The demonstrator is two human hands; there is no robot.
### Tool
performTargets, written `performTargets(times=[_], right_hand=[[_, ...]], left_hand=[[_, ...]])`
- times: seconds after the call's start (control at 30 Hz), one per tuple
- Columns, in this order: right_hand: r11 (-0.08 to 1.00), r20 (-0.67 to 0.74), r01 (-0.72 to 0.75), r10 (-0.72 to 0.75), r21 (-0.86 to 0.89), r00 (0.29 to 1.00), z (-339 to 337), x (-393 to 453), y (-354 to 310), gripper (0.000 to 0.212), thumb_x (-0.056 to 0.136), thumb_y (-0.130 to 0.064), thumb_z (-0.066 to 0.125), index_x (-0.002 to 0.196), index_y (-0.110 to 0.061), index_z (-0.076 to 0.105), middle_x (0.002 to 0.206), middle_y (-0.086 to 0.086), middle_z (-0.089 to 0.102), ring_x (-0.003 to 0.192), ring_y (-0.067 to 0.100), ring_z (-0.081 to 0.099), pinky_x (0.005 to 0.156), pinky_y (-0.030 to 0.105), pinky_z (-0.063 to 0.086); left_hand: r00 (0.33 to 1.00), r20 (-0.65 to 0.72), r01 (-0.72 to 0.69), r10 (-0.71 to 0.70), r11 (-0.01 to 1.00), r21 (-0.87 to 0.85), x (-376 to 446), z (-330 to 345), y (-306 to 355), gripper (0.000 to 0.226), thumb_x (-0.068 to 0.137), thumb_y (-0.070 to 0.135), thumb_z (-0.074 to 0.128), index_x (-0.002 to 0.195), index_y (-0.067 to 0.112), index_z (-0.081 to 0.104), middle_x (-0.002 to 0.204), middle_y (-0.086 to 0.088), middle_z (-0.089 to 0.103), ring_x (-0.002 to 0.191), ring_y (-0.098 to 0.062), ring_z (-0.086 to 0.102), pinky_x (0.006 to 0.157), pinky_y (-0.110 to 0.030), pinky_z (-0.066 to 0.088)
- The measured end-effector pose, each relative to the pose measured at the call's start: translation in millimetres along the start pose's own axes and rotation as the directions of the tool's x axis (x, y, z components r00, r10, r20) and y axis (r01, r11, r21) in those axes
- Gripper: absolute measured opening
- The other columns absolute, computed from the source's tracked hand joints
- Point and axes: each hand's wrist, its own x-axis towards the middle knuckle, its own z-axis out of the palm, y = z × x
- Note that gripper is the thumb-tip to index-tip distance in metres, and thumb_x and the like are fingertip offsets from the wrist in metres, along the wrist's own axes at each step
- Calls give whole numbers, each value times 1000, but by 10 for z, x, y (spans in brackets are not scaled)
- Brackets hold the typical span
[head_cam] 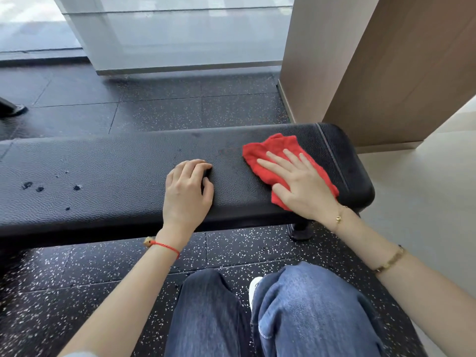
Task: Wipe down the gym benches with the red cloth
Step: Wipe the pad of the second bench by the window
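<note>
1 bench (pixel 116 171), 1 red cloth (pixel 273 150), R hand (pixel 296 184) flat on it, L hand (pixel 188 191) curled, empty

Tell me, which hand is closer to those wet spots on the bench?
Left. The left hand rests right of the wet spots; the right hand, pressing the red cloth, is farther right.

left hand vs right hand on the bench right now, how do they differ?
The left hand rests with fingers curled on the bare black padded bench; the right hand lies flat, fingers spread, pressing the crumpled red cloth near the bench's right end. The left wrist has a red string bracelet; the right has a thin gold chain. Both are palm down on the bench top.
</note>
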Motion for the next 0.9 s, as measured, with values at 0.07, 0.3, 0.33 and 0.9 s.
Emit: performTargets(times=[0.07,0.3,0.33,0.9], right_hand=[[991,-26,-134,133,-23,991,-44,96,234,61,87,-39,36,147,-41,34,159,-13,27,149,22,17,122,43,4],[973,-21,-232,232,0,972,33,718,16,55,95,-36,40,149,-41,30,161,-12,22,151,25,10,122,46,-1],[984,-7,-177,177,4,984,59,664,-88,56,95,-37,41,149,-42,30,161,-12,22,151,24,10,122,46,-2],[850,-141,-526,520,-10,843,-128,-257,541,55,95,-30,44,149,-37,33,161,-5,24,148,32,19,122,46,7]], left_hand=[[1000,4,4,-4,1000,9,3,-6,8,25,91,14,55,115,14,64,122,0,63,121,-26,53,107,-42,39],[1000,-2,5,-5,1000,19,8,2,10,24,91,14,52,112,15,64,121,0,63,119,-26,54,106,-41,39],[1000,-5,4,-4,1000,18,8,2,7,24,91,14,53,112,15,64,120,0,63,119,-26,54,105,-41,39],[1000,1,-7,7,1000,-14,-4,-3,-28,26,91,14,54,114,15,64,122,0,64,120,-25,53,105,-40,38]])
